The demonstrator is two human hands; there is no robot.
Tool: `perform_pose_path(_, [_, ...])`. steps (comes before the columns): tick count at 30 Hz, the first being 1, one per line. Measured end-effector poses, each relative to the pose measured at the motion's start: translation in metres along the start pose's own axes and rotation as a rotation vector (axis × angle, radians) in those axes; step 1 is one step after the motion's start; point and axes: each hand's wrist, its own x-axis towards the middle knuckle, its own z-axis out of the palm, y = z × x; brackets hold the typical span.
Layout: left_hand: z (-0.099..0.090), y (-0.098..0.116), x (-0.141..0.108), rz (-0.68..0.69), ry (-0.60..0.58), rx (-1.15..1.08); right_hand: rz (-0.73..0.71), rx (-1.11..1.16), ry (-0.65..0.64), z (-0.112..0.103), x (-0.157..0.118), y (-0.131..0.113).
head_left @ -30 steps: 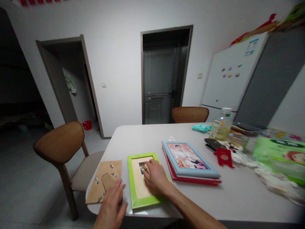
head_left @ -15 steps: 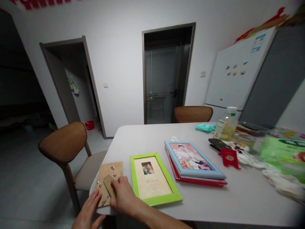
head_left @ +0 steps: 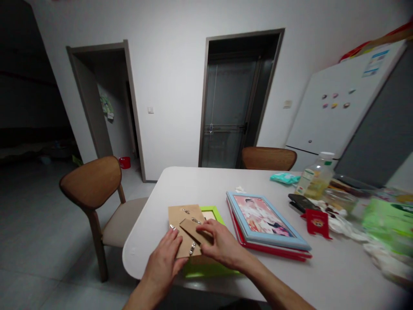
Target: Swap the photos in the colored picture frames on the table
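Left hand (head_left: pixel 162 261): on the 7 o'clock side of the brown backing board (head_left: pixel 177 215), fingers laid over its edge beside one of the metal clips (head_left: pixel 192 248), thumb near the lower corner; the hold looked light. Right hand (head_left: pixel 222 244): narrow, thumb and fingertips pinching the easel flap (head_left: pixel 190 228), which stood slightly tilted off the board's back. The board sat clip side up, above the green photo frame (head_left: pixel 206 271), hiding much of its middle and 9 o'clock side. Whether it touched the frame could not be told. A strip of cream insert (head_left: pixel 210 215) showed at 1 o'clock.

Step in hand (judgement): bringing the backing board over the frame. The next move seemed to call for squaring its edges to the frame opening, then lowering it flat with the fingers clear of the rim; the clips would need turning only once it was seated.

Surroundings, clock taken from the board: on the white counter (head_left: pixel 196 185), a light-blue photo frame (head_left: pixel 277 242) lay at 3 o'clock atop a red frame (head_left: pixel 277 253). At 2 o'clock, well apart, stood a capped plastic bottle (head_left: pixel 314 181); a green tissue pack (head_left: pixel 387 219) lay farther off at 3. One wooden chair (head_left: pixel 93 178) stood at 10 o'clock.
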Motion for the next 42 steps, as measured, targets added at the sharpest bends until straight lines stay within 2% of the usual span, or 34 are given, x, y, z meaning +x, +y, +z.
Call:
perform_pose_path(2, [0.018, 0.016, 0.009, -0.032, -0.118, -0.027, 0.053, -0.021, -0.027, -0.004, -0.01, 0.023])
perform_pose_path(5, [0.033, 0.032, 0.018, -0.07, -0.226, -0.076, 0.111, -0.044, -0.04, -0.005, -0.02, 0.047])
perform_pose_path(10, [0.039, 0.037, 0.024, -0.094, -0.291, -0.103, 0.102, -0.091, -0.028, 0.003, -0.023, 0.058])
perform_pose_path(19, [0.029, 0.026, 0.012, -0.11, -0.297, -0.185, 0.023, -0.243, 0.076, 0.036, -0.013, 0.065])
perform_pose_path(24, [0.033, 0.017, -0.005, -0.146, -0.234, -0.18, 0.05, -0.252, 0.114, 0.049, -0.017, 0.05])
perform_pose_path(28, [0.034, 0.007, -0.012, -0.141, -0.178, -0.22, 0.064, -0.245, 0.062, 0.045, -0.009, 0.042])
perform_pose_path(33, [0.033, 0.002, -0.013, -0.126, -0.151, -0.218, 0.116, -0.327, 0.11, 0.039, 0.005, 0.05])
perform_pose_path(42, [0.037, -0.001, -0.015, -0.093, -0.147, -0.224, 0.177, -0.424, 0.047, 0.042, 0.027, 0.056])
